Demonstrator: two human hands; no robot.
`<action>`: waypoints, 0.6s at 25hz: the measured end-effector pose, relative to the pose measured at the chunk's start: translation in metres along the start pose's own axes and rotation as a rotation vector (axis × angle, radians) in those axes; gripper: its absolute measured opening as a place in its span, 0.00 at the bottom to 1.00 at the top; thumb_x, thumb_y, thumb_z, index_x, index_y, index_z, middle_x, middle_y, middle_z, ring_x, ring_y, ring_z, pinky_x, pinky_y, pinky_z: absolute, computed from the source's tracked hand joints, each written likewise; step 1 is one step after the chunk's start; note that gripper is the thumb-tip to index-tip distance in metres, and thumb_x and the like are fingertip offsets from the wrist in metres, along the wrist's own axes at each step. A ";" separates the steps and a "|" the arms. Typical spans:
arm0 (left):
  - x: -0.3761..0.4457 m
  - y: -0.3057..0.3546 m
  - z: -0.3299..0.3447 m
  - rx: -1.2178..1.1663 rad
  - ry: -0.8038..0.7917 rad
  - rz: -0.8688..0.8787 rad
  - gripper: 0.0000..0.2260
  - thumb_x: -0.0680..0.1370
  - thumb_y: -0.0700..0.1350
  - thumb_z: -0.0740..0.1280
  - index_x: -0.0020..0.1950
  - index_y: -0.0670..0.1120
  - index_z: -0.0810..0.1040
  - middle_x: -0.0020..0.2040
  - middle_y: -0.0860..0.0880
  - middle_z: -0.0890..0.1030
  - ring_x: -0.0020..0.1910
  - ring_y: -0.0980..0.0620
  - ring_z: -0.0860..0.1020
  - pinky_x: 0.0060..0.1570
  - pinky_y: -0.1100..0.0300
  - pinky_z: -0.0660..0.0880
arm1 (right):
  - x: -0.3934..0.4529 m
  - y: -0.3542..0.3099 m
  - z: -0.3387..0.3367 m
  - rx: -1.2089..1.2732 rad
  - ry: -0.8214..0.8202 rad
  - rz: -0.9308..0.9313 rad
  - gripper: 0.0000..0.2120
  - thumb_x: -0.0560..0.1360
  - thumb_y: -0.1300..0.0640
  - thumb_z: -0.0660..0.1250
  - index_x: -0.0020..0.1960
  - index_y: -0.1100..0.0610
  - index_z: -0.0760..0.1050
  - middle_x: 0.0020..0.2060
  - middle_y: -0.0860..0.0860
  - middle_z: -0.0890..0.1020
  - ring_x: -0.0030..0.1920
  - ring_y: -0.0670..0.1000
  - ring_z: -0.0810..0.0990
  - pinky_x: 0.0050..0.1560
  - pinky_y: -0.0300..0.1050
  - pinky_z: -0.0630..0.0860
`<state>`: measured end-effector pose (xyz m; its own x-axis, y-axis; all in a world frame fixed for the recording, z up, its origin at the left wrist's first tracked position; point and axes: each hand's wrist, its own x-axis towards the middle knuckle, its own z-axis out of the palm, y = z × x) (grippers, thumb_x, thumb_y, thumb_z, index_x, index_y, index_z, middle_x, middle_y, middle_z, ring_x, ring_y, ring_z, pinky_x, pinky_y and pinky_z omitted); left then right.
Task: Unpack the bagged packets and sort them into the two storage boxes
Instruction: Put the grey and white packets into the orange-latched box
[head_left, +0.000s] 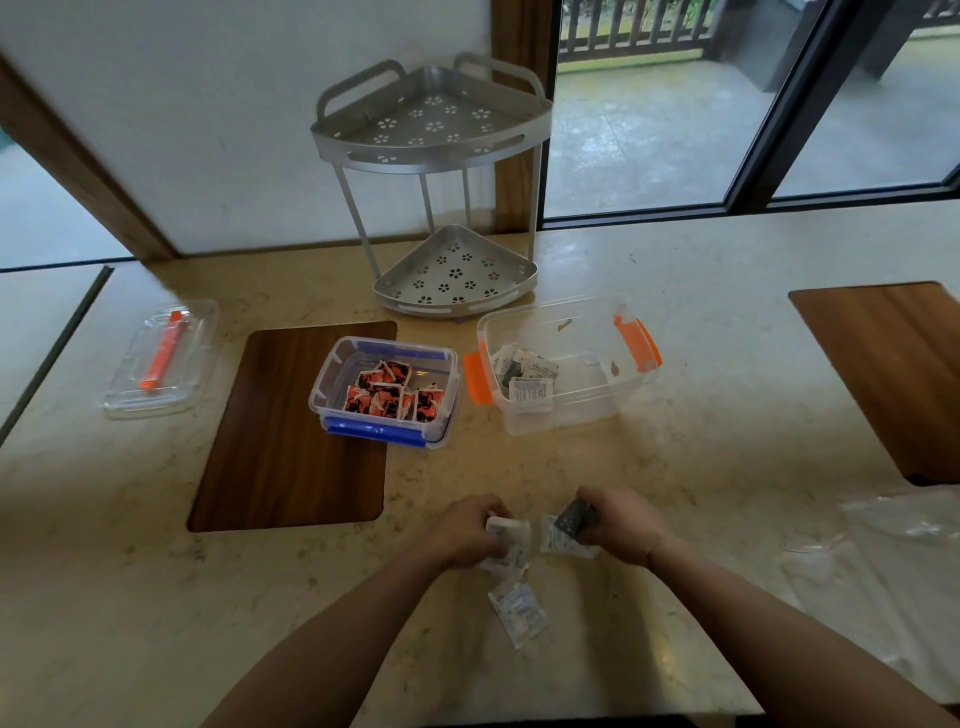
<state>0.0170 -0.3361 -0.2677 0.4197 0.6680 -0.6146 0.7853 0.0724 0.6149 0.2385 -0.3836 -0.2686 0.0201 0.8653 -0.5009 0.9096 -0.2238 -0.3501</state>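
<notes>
Near the front edge of the marble-look counter (675, 467), two bare hands close together. Left hand (465, 530) curled round a small bunch of white packets (506, 535); right hand (621, 525) pinching a white-and-dark packet (566, 527) by one end, fingers folded over it. Hands just apart, their packets nearly touching between them. One loose white packet (518, 613) flat on the counter just nearer the front edge, below the hands.

Toward the middle of the counter, two open storage boxes side by side. Left one, a clear box with blue clips (332, 395), partly on the right edge of a dark wooden inlay (291, 431), holding a layer of orange-and-black packets (389, 397). Right one, a larger clear box with orange clips (618, 379), holding a few white packets (527, 376) gathered at its left end.

Toward the left edge, a clear lid with an orange handle (161, 358), lying flat, well apart from both boxes. At the back edge, against the wall, a two-tier metal corner rack (441, 202). At the right edge, a second wooden inlay (883, 374), and nearer the front right corner crumpled clear plastic bags (893, 566).
</notes>
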 end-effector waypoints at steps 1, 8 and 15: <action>-0.004 0.000 0.000 0.004 -0.040 0.001 0.14 0.71 0.41 0.72 0.56 0.46 0.78 0.55 0.45 0.80 0.52 0.47 0.80 0.52 0.50 0.81 | -0.003 0.001 0.001 0.028 0.000 0.008 0.12 0.70 0.55 0.72 0.52 0.54 0.76 0.48 0.51 0.82 0.49 0.54 0.79 0.48 0.51 0.79; -0.018 -0.003 0.016 0.196 -0.245 -0.053 0.20 0.73 0.39 0.72 0.63 0.51 0.76 0.64 0.47 0.75 0.59 0.47 0.76 0.58 0.52 0.78 | -0.026 0.003 0.009 0.163 -0.040 0.037 0.15 0.70 0.56 0.74 0.56 0.53 0.77 0.48 0.49 0.80 0.50 0.50 0.77 0.51 0.45 0.76; -0.022 0.001 0.037 0.508 -0.227 0.050 0.24 0.75 0.36 0.67 0.67 0.57 0.73 0.65 0.47 0.76 0.56 0.45 0.78 0.50 0.50 0.78 | -0.057 0.021 0.025 0.184 -0.042 0.106 0.14 0.70 0.56 0.73 0.55 0.55 0.78 0.50 0.51 0.80 0.48 0.48 0.75 0.48 0.42 0.72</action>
<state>0.0249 -0.3784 -0.2718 0.5050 0.4814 -0.7164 0.8593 -0.3584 0.3649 0.2464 -0.4485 -0.2676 0.0912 0.8139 -0.5738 0.8122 -0.3942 -0.4300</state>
